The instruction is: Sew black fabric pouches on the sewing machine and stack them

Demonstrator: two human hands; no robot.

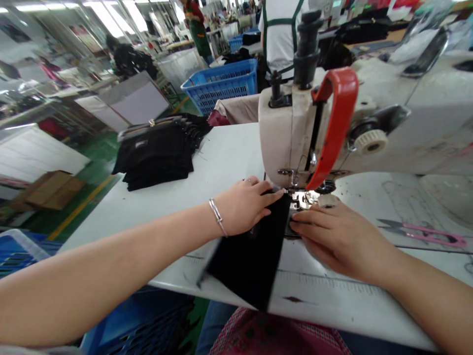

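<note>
So, the black cloth (pixel 256 264) lies under the left grip (pixel 242 209), fingers loosely spread over it, far end at the machine (pixel 281 133). Right grip (pixel 336 234) is just right of it, half curled, can't tell if it's pinching anything. Black stack (pixel 158 155) further left on the tabletop (pixel 232 153).

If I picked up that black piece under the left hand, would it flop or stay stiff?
Probably bendable rather than rigid: the black piece looks like cloth. It's likely light, appearing thin for its breadth. It would hardly roll, lying flat beneath the left hand.
</note>
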